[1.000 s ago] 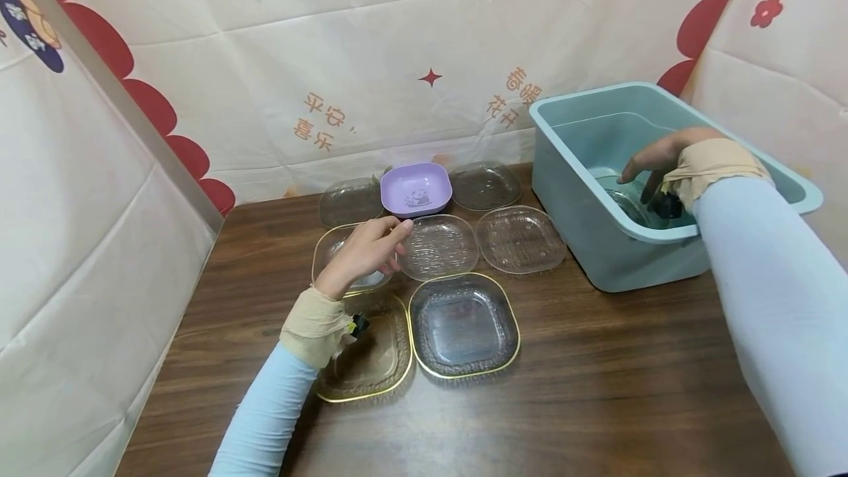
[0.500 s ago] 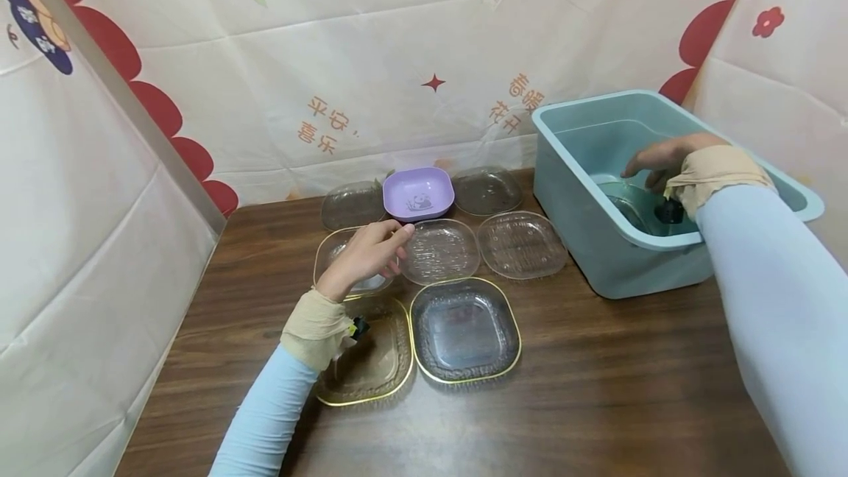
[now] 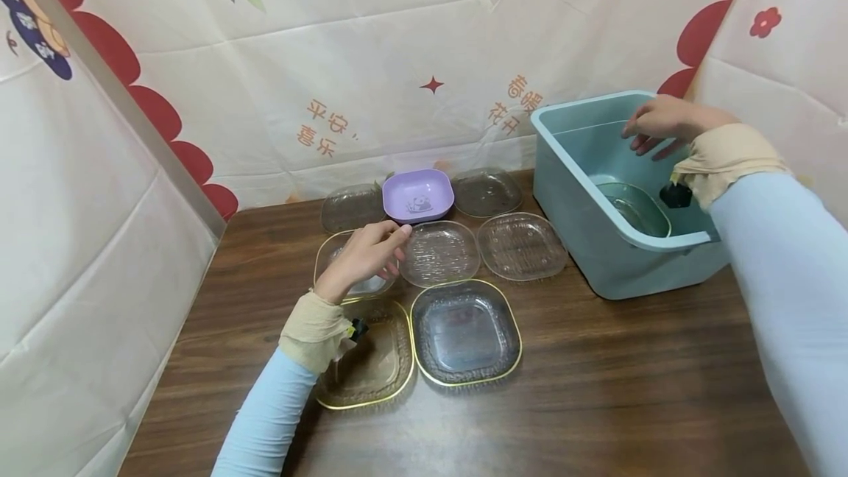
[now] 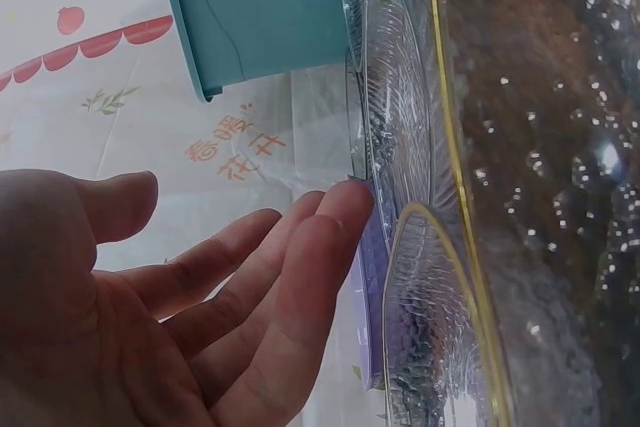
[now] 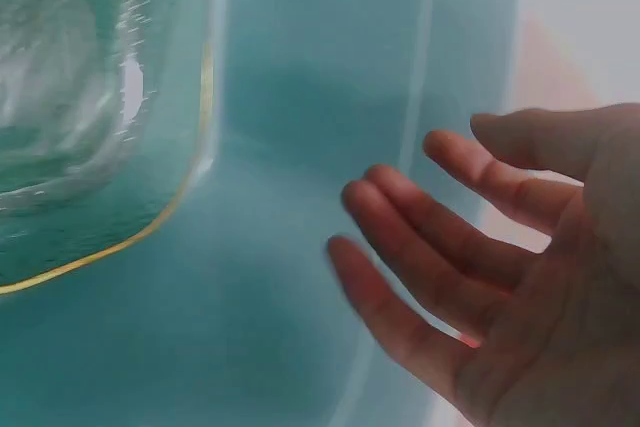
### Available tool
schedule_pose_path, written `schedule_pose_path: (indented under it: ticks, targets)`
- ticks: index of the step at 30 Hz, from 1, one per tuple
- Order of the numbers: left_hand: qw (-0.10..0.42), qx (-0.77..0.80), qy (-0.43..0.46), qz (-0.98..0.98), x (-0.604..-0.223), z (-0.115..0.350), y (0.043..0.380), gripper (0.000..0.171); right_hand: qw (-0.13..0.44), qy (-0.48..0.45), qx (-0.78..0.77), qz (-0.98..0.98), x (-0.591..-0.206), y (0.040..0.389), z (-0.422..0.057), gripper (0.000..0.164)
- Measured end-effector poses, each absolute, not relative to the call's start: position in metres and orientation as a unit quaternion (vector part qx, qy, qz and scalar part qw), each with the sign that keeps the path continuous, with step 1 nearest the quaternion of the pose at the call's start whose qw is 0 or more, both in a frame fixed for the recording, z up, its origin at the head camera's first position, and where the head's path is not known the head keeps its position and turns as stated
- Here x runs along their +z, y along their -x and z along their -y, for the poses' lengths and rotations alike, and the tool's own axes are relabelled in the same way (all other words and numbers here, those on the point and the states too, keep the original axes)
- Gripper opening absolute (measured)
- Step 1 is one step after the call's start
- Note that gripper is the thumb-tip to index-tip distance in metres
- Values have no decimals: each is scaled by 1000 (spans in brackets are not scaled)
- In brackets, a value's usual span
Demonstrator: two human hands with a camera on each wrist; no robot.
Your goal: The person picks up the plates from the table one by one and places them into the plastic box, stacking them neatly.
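Observation:
My right hand (image 3: 669,124) hangs over the blue-green plastic tub (image 3: 583,160), fingers relaxed and holding nothing. Inside the tub, on its bottom, lies a clear gold-rimmed plate (image 5: 80,117), apart from the fingers in the right wrist view. My left hand (image 3: 367,252) hovers with relaxed fingers above a small gold-rimmed clear plate (image 3: 324,256), partly hidden under it. Below the left wrist is a larger gold-rimmed plate (image 3: 371,359); beside it sits another clear gold-rimmed plate (image 3: 466,333). To the right of the left fingertips lies a clear ribbed plate (image 3: 440,252).
A purple dish with a panda print (image 3: 417,196) stands at the back between two dark clear plates, a left one (image 3: 351,206) and a right one (image 3: 488,192). Another clear plate (image 3: 522,245) lies near the tub. Printed cloth (image 3: 397,43) walls the wooden table (image 3: 596,389).
My right hand has risen from inside the tub up to above its rim, leaving the gold-rimmed plate on the bottom. The left hand stays in place.

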State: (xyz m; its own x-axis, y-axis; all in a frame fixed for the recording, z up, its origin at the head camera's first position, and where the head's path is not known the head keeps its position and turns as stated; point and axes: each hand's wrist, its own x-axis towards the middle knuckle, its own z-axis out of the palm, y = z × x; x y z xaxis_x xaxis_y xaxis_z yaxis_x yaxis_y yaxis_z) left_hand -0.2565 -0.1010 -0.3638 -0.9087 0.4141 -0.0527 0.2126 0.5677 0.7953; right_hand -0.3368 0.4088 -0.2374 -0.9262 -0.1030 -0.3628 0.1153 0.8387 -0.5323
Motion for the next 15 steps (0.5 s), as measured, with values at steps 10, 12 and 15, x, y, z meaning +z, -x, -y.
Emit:
schedule_pose_path:
  ticks: [10, 12, 15]
  targets:
    - [110, 432, -179, -877, -358, 101, 253, 49, 78, 46, -233, -968, -191, 321, -354, 35]
    - [105, 434, -178, -877, -358, 102, 252, 46, 60, 68, -215, -972, -186, 315, -336, 36]
    - [94, 435, -179, -878, -357, 103, 253, 43, 20, 101, -190, -976, -179, 302, -307, 33]
